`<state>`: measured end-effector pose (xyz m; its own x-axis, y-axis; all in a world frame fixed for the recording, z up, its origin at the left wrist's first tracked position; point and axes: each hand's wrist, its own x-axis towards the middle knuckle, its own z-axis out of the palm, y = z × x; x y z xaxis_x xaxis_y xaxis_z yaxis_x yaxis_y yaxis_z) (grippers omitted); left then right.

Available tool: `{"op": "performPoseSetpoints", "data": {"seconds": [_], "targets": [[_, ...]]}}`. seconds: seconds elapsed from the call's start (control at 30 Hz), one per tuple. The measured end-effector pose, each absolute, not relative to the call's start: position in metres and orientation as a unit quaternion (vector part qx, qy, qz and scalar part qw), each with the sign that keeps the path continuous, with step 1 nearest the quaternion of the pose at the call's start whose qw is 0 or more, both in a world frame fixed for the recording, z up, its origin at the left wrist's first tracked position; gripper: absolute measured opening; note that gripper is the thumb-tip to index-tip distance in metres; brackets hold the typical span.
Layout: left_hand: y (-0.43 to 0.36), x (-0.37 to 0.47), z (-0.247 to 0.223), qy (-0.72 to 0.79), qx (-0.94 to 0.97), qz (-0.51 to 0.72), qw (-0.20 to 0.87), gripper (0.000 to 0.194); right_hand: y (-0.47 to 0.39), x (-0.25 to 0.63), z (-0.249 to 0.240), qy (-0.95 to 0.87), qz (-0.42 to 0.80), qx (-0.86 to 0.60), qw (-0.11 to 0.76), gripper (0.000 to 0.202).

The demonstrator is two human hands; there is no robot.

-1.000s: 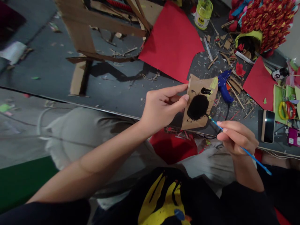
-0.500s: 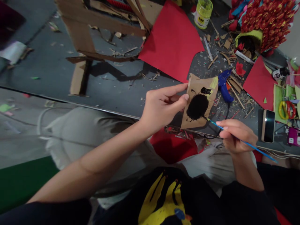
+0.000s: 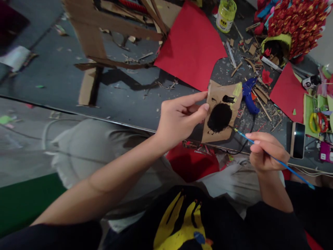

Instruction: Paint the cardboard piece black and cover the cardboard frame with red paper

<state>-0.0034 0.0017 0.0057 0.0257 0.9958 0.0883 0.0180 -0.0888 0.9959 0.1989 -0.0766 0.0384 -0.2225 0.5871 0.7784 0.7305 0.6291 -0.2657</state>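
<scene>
Cardboard piece (image 3: 219, 97) is being pinched at one edge by left hand (image 3: 180, 118) above table (image 3: 135, 93), likely sparing the black paint (image 3: 220, 118); paintbrush (image 3: 243, 134) is being pinched by right hand (image 3: 269, 151), presumably for control.

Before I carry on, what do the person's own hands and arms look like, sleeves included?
The left hand and right hand are both gloveless, the forearms uncovered. The left sleeve and right sleeve are dark and plain where visible, matching the dark shirt, which has a yellow print.
</scene>
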Motion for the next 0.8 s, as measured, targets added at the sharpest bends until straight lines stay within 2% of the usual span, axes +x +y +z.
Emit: {"op": "performPoseSetpoints", "data": {"seconds": [0.1, 0.3, 0.5, 0.63, 0.8], "targets": [[0.0015, -0.0034, 0.0049, 0.470, 0.530, 0.510, 0.488, 0.025, -0.0767, 0.1991, 0.0385, -0.777, -0.124, -0.427, 0.446, 0.005], [0.0024, -0.0034, 0.0039, 0.472, 0.531, 0.513, 0.482, 0.026, -0.0781, 0.1973, 0.0392, -0.787, -0.049, -0.422, 0.448, 0.006], [0.0021, -0.0033, 0.0049, 0.478, 0.522, 0.517, 0.481, 0.025, -0.0833, 0.1980, 0.0387, -0.800, -0.093, -0.423, 0.415, 0.007], [0.0017, -0.0026, 0.0042, 0.473, 0.518, 0.521, 0.486, 0.025, -0.0823, 0.1992, 0.0361, -0.789, -0.054, -0.417, 0.448, 0.007], [0.0011, -0.0030, 0.0032, 0.468, 0.516, 0.514, 0.500, 0.027, -0.0821, 0.1990, 0.0386, -0.788, -0.123, -0.413, 0.441, 0.012]]}}
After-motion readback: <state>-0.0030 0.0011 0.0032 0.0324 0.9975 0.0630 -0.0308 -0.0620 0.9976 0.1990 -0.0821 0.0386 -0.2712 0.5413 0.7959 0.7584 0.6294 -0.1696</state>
